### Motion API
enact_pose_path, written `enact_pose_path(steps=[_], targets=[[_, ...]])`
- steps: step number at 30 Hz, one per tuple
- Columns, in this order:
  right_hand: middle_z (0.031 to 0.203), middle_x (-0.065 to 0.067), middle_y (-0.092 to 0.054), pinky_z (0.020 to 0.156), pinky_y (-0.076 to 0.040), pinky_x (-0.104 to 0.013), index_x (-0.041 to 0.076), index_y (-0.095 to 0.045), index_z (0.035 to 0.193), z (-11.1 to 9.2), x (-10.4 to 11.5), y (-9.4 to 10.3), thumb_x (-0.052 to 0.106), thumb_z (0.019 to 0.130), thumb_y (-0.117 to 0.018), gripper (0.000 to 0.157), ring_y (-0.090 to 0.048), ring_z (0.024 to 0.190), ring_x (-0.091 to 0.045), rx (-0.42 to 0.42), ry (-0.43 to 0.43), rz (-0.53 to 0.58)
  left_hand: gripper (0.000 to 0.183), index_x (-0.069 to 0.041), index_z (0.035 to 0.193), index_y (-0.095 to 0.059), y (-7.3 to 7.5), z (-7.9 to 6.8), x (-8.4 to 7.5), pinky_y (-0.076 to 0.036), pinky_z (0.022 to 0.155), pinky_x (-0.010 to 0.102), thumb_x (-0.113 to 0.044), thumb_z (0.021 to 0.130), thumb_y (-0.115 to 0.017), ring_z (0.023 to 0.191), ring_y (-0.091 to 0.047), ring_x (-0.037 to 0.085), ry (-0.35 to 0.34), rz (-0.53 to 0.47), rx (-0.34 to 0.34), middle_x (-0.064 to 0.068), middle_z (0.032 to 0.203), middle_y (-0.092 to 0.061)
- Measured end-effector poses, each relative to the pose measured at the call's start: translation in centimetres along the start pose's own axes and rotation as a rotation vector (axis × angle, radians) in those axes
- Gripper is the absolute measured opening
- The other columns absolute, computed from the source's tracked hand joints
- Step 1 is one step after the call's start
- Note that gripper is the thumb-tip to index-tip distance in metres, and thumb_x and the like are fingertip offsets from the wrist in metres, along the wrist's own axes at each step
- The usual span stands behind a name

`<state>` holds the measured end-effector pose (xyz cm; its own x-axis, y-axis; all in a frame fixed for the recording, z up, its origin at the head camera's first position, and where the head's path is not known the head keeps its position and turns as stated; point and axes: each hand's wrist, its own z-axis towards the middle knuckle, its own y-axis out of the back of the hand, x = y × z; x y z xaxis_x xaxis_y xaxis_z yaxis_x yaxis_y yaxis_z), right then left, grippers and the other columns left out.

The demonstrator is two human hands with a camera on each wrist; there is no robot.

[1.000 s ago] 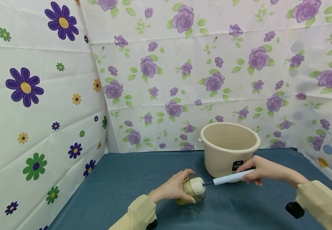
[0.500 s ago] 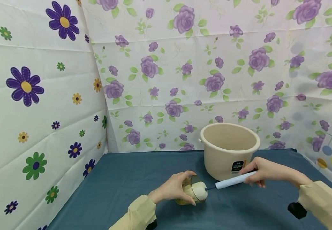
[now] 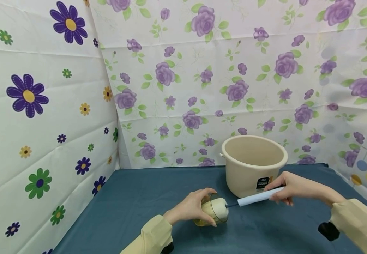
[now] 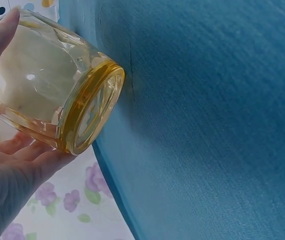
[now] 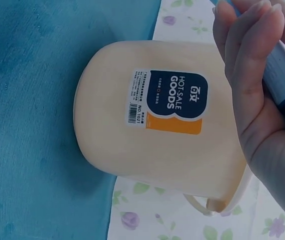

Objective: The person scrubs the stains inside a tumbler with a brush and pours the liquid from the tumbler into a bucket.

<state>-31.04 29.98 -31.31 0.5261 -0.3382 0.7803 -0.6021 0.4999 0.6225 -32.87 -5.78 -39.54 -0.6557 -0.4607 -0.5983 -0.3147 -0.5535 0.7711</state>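
In the head view my left hand point(image 3: 192, 209) holds a clear amber-tinted drinking glass point(image 3: 207, 217) on its side, mouth to the right. The fingers curl over the top and the thumb lies below. A pale sponge cup brush head point(image 3: 219, 209) sits inside the glass, its rounded end at the mouth. My right hand point(image 3: 293, 188) grips the brush's light blue handle point(image 3: 256, 198). The left wrist view shows the thick amber base of the glass point(image 4: 92, 107) close to the cloth; whether they touch I cannot tell. The right wrist view shows the fingers point(image 5: 252, 65) curled round the handle.
A beige bucket point(image 3: 241, 180) with a label point(image 5: 177, 97) stands upright behind my hands, near the back edge. Dark blue cloth point(image 3: 132, 208) covers the table. Floral sheets point(image 3: 170, 88) hang at the back and sides. Water drops dot the cloth in the right wrist view.
The right hand and brush shifted slightly right and down, then a little back toward the upper left, the sponge moving in the glass mouth. The left hand and glass stayed nearly still.
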Motion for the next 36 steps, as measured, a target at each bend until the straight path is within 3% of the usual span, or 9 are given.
enact_pose_path(steps=[16, 29, 36], targets=[[0.068, -0.008, -0.062, 0.038, -0.045, -0.036, 0.005, -0.064, 0.11, -0.11, 0.03, 0.52, 0.006, 0.09, -0.056, 0.021, -0.054, 0.045, -0.017, -0.019, -0.004, -0.025, 0.08, -0.028, 0.129, -0.042, -0.01, 0.03, 0.1, -0.045, 0.071, 0.028, -0.042, 0.061, -0.082, 0.095, -0.049, 0.01, 0.007, -0.006, -0.003, -0.005, 0.111, -0.05], [0.062, -0.007, -0.061, 0.038, -0.045, -0.036, 0.006, -0.068, 0.103, -0.52, -0.23, 0.54, 0.007, 0.09, -0.056, 0.018, -0.052, 0.043, -0.01, 0.014, -0.048, -0.015, 0.08, -0.027, 0.13, -0.041, 0.17, -0.05, -0.05, -0.044, 0.074, 0.03, -0.043, 0.063, -0.081, 0.095, -0.049, 0.011, 0.005, 0.007, 0.004, -0.006, 0.111, -0.049], [0.063, -0.008, -0.061, 0.037, -0.045, -0.036, 0.005, -0.067, 0.106, -0.57, 0.06, 0.53, 0.004, 0.09, -0.055, 0.02, -0.052, 0.043, -0.015, 0.021, -0.017, -0.003, 0.08, -0.027, 0.13, -0.04, 0.16, -0.09, -0.02, -0.044, 0.073, 0.03, -0.042, 0.063, -0.081, 0.094, -0.049, 0.01, 0.006, 0.005, 0.0, -0.005, 0.111, -0.05]])
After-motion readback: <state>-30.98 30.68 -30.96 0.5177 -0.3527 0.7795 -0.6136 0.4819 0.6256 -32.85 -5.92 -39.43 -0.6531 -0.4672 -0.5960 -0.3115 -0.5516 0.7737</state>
